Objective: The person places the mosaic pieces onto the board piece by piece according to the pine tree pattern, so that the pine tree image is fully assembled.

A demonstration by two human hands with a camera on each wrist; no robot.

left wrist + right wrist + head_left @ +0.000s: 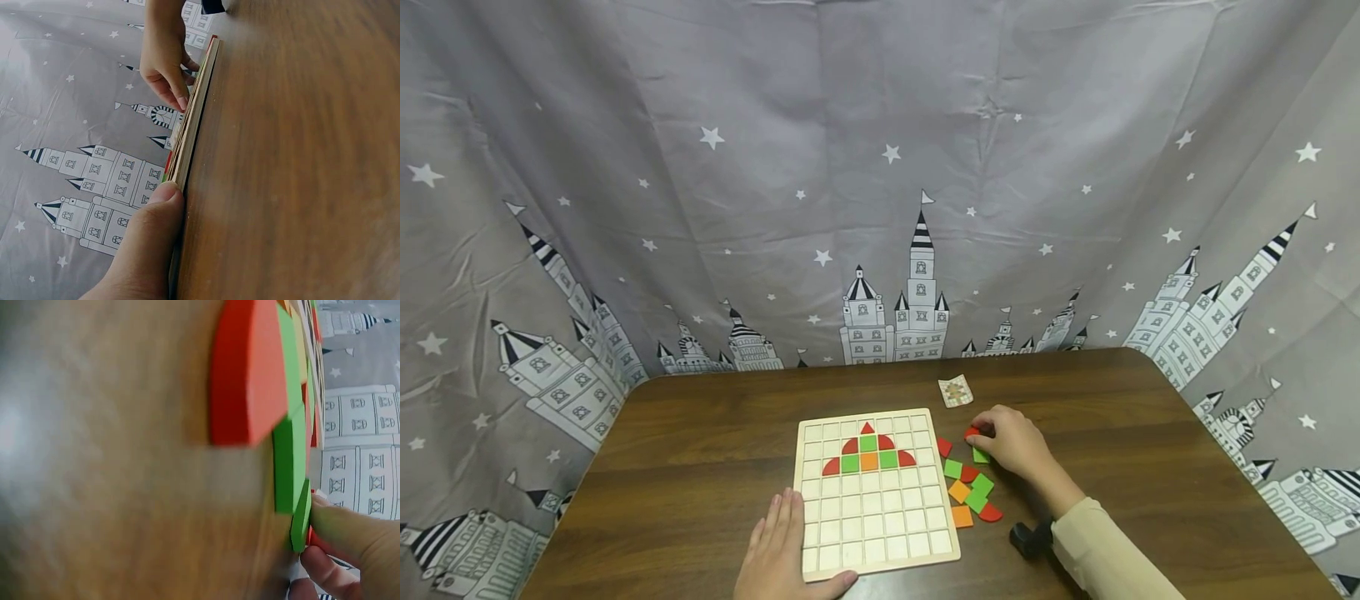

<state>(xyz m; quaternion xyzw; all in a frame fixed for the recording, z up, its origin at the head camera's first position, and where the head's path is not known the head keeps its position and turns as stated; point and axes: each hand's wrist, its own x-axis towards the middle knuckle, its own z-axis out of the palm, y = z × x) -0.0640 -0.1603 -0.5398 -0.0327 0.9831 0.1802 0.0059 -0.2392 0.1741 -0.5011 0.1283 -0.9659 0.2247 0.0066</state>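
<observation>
A light wooden grid board [872, 529] lies on the table with red, green and orange pieces set in its upper cells. A red triangle [867, 428] tops them, above a green square flanked by red quarter-circles. My left hand [778, 546] rests against the board's lower left corner, thumb along the near edge, fingers straight along the left side. To the right of the board my right hand [1017, 443] pinches a red piece [972, 432] between thumb and fingers; its shape is partly hidden. Just under those fingertips sits a green piece [301, 522].
Loose red, green and orange pieces, among them an orange square [962, 517] and a red quarter-circle [990, 512], lie along the board's right side. A small pattern card [956, 391] lies beyond the board. A grey castle-print curtain [760, 208] hangs behind the table [700, 450].
</observation>
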